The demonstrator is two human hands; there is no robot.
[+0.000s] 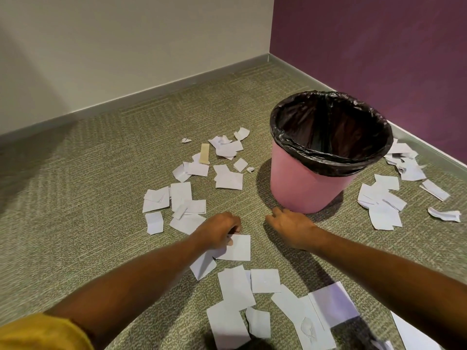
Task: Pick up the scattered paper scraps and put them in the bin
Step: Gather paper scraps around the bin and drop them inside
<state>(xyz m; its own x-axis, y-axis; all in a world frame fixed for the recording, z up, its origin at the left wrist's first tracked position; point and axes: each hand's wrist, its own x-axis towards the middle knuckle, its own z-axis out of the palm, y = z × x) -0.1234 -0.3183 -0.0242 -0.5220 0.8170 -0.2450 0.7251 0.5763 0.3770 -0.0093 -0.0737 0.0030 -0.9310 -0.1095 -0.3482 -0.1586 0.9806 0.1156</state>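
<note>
While the left hand [219, 229] pinches a white scrap [237, 247] off the carpet [88, 173], the right hand [290, 227] rests empty beside the bin [303, 188]; next, lift and drop it in.

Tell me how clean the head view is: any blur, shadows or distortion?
Head view: even indoor light, no glare; wide-angle bend curves the baseboard; forearms slightly motion-blurred; the pink bin casts a soft shadow leftward on the carpet; the black liner hides its inside; paper scraps stay sharp.

Matt white paper scraps [228, 178] on rough woven carpet [101, 160]. Smooth pink plastic bin [298, 188], lined with glossy crinkled black plastic bag [328, 157].
</note>
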